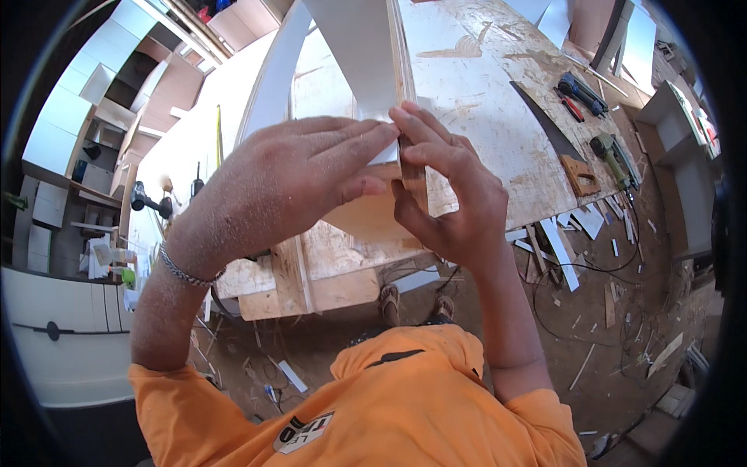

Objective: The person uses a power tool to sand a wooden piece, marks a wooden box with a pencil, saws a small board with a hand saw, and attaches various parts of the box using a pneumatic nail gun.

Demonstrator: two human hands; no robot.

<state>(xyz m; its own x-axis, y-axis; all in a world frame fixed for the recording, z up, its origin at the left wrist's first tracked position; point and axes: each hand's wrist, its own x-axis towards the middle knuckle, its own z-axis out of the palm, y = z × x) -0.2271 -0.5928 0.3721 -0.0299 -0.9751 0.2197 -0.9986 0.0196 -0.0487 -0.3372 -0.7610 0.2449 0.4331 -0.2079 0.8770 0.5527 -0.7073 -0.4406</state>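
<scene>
A white-faced wooden panel assembly (354, 47) rises from the worktable, its bare plywood edge (402, 58) running away from me. My left hand (288, 175), dusted with fine powder and wearing a chain bracelet (187, 274), reaches across the near corner. Its fingers are stretched out flat, with their tips at the plywood edge and the thumb just below. On the other side, my right hand (459, 183) is curled round that edge, fingers above and thumb below. Whether a small piece lies between the fingertips is hidden.
The scuffed worktable (482, 93) carries a dark power tool (582, 93), red-handled pliers (573, 109), a green power tool (611, 159) and a wooden-handled saw (580, 175). A cordless drill (149, 204) lies at left. Offcuts (560, 253) and a cable (537, 300) litter the floor.
</scene>
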